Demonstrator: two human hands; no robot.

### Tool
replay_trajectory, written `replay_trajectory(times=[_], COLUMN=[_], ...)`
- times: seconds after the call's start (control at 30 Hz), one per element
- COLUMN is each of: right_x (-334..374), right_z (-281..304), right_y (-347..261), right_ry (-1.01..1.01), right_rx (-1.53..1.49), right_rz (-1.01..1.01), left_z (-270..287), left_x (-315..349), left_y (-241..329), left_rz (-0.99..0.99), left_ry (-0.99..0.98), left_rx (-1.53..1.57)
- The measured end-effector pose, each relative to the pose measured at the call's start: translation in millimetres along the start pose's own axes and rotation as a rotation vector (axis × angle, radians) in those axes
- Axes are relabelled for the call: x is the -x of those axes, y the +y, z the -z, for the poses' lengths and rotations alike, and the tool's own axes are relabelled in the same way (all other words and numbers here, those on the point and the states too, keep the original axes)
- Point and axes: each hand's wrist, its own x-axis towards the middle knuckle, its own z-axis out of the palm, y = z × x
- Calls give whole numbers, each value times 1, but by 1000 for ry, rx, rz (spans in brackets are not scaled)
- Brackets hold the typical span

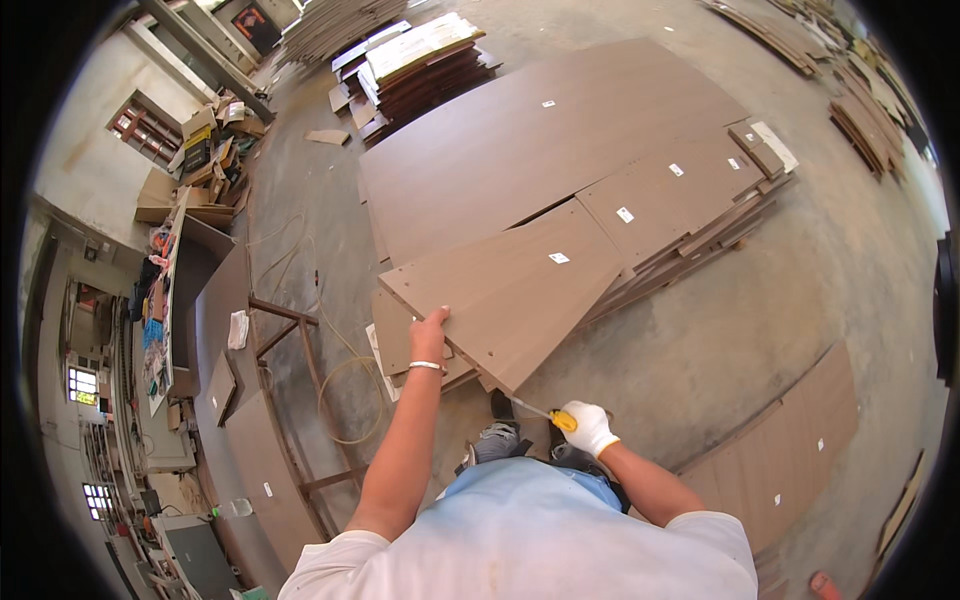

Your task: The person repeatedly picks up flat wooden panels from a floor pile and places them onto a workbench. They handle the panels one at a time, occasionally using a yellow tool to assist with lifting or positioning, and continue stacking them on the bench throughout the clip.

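Left hand (429, 336) on a brown board (515, 290), right hand (590, 428) on a screwdriver (564, 420).
The left grip is closed over the board's near edge; the gloved right grip is wrapped around the screwdriver's yellow handle, its shaft reaching that edge by the near corner. The board lies askew on the near side of a stack of boards (560, 125), a white label (559, 258) on its face.

brn panel (500, 310), wht label (558, 258), yel handle (565, 421)
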Motion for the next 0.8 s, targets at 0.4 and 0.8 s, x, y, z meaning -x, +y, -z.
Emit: replay_trajectory(times=[0.4,0.8], right_x=[10,-9], right_z=[-24,-31], right_y=[103,176], right_ry=[277,113], right_rx=[-572,-1292], right_rz=[-871,-890], left_z=[31,-22], left_x=[33,99], left_y=[-107,-85], left_rz=[340,174], left_ry=[-143,-165], left_rx=[754,711])
